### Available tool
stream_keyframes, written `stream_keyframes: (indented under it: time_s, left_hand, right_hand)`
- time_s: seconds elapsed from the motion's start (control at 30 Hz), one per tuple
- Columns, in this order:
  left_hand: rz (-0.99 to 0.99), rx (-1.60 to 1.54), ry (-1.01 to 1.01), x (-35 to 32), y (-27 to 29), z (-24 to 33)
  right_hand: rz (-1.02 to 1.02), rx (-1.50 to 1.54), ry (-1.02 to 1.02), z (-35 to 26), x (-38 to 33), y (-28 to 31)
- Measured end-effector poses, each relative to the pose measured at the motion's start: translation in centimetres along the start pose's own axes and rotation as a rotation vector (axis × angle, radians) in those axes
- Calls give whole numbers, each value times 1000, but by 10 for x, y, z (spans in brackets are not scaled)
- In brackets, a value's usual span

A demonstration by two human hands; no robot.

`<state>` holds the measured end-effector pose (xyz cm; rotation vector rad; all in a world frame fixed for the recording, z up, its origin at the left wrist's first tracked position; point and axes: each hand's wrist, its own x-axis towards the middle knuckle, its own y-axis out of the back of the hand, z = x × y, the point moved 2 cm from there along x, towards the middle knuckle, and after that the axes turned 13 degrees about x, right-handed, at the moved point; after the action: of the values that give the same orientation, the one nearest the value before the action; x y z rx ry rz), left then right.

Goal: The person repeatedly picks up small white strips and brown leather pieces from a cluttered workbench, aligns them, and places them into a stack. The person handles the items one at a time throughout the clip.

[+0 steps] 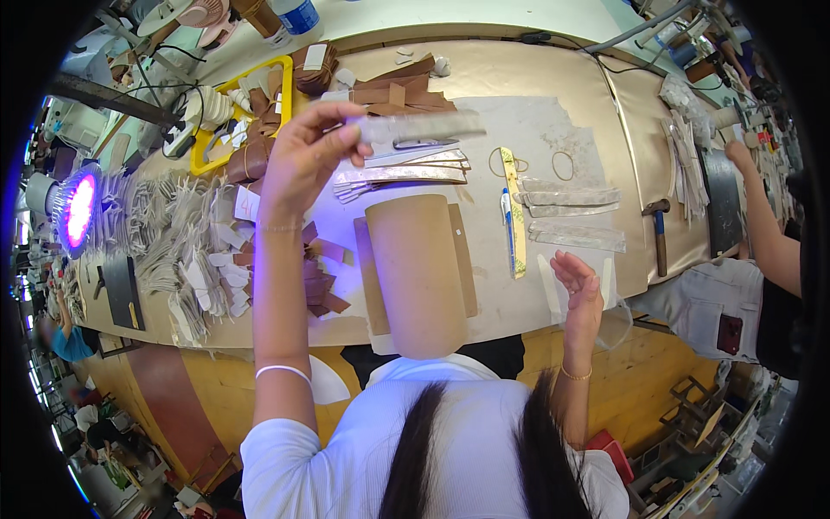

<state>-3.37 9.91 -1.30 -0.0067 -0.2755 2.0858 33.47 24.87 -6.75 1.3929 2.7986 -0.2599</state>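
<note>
My left hand (324,147) is raised over the table, pinching one end of a pale grey strip (424,127) between thumb and fingers. Below that strip lies a fanned stack of similar strips (406,173), with dark-handled scissors or a like tool (424,144) at its far edge, partly covered. A curved tan board (417,268) stands in front of me on a flatter brown piece (373,277). Over the table's near edge on the right, my right hand (579,290) is open with nothing in it. Pale narrow strips (609,281) lie beside its fingers.
A yellow ruler (513,229), a blue pen (507,221) and more grey strips (577,235) lie right of the board. Farther right is a hammer (660,233). Brown strips, bundled pale pieces (194,233) and a yellow crate (289,86) crowd the left. A co-worker's arm (769,216) reaches in at right.
</note>
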Motion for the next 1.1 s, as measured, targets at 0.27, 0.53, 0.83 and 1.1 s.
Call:
stream_keyframes:
  time_s: [0.27,0.53,0.83,1.1]
  left_hand:
    - [-130,185,166,31,-43,8]
    - [102,510,390,-8,11,-48]
    - [320,1241,347,-29,30,-58]
    - [504,1425,136,25,75,-72]
  right_hand:
    - [-50,-96,20,-11,3,-23]
    - [93,-386,84,-16,10,10]
    - [-10,-1072,496,12,52,27]
    - [-75,-1151,701,22,50,27]
